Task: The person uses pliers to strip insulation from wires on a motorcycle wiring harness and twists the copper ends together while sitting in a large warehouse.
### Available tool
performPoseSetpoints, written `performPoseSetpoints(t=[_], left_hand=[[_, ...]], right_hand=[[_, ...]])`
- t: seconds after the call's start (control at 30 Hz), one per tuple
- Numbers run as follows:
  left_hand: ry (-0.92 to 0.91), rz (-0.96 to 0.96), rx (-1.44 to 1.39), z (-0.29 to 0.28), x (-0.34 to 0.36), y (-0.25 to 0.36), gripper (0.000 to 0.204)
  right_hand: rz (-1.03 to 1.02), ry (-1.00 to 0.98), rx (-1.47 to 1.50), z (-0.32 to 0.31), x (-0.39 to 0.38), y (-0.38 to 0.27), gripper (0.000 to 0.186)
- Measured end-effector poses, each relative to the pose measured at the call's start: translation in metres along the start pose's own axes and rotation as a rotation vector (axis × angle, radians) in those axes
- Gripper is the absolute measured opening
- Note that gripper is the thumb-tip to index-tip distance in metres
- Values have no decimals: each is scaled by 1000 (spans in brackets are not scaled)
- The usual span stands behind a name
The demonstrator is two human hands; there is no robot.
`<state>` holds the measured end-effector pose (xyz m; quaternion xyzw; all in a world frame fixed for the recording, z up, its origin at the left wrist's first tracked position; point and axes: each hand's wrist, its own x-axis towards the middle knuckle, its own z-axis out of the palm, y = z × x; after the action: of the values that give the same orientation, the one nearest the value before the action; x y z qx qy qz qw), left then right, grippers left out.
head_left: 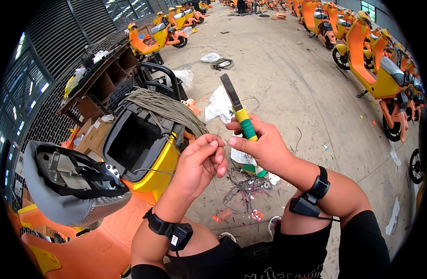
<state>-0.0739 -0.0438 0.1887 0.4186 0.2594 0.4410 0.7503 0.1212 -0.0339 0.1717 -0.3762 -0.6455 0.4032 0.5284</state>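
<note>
Concrete floor (311,107): littered, flanked on the right by rows of orange scooters (357,51).
Left hand (197,165): pressed together at thumb and forefinger tips; too small to tell whether pinching anything.
Right hand (268,146): clasping a tool (239,109) by its green-and-yellow handle, just beside the left fingertips.
Handling: tilted head up and away; probably best steered slowly, keeping fingertips clear of the head.
Grey cable bundle (169,106): draped along the open yellow box (160,171), ahead of the left hand.
Wire scraps (245,189): heaped below, on the floor.
</note>
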Motion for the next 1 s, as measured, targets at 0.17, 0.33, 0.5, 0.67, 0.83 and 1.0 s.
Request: performPoseSetpoints(t=[0.17,0.33,0.5,0.67,0.83,1.0], left_hand=[[-43,-106,-22,-4,-2,1,13],[-41,-194,48,-12,1,-3,13],[-31,-144,157,-5,0,-8,28],[-122,-45,82,-17,1,-16,31],[-144,-62,32,-16,0,-14,33],[-170,-40,167,-19,0,-13,27]], right_hand=[[-53,-50,36,2,-3,-7,31],[-146,-104,-40,-1,-5,-8,26],[-107,-142,13,0,-6,-8,19],[-57,-159,93,2,-9,-13,20],[-44,-132,100,5,-7,-9,20],[-20,-139,158,6,-8,-11,20]])
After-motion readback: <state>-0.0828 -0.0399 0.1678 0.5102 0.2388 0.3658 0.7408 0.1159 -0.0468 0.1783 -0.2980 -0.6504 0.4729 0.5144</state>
